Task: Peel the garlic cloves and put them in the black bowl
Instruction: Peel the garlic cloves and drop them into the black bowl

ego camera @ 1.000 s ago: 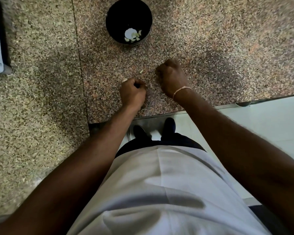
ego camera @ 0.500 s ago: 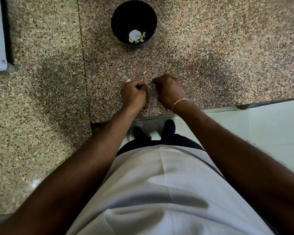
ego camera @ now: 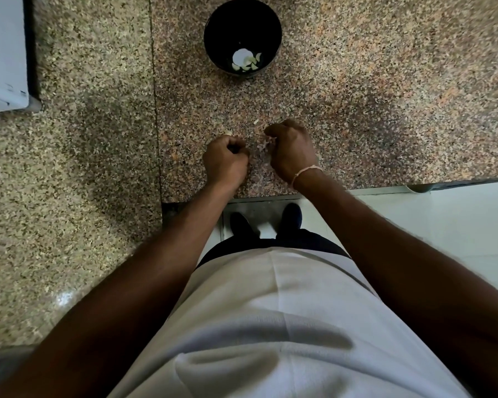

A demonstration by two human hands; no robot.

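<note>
The black bowl (ego camera: 213, 38) stands on the granite counter straight ahead, with several peeled garlic cloves (ego camera: 246, 62) at its bottom. My left hand (ego camera: 224, 163) is curled tight near the counter's front edge, and the garlic clove it grips is hidden inside the fingers. Just to its right, my right hand (ego camera: 292, 150) pinches a pale strip of garlic skin (ego camera: 267, 143) at its fingertips. A small gap separates the two hands. An unpeeled clove (ego camera: 228, 133) lies on the counter just beyond my left knuckles.
A scrap of peel (ego camera: 256, 121) lies between the hands and the bowl. A white appliance (ego camera: 3, 53) stands at the far left. The counter's front edge (ego camera: 270, 196) runs just below my wrists, with the white floor to the right.
My hands met over the counter half a second ago and have now drawn slightly apart. The right hand came down from nearer the bowl; the view shifted left.
</note>
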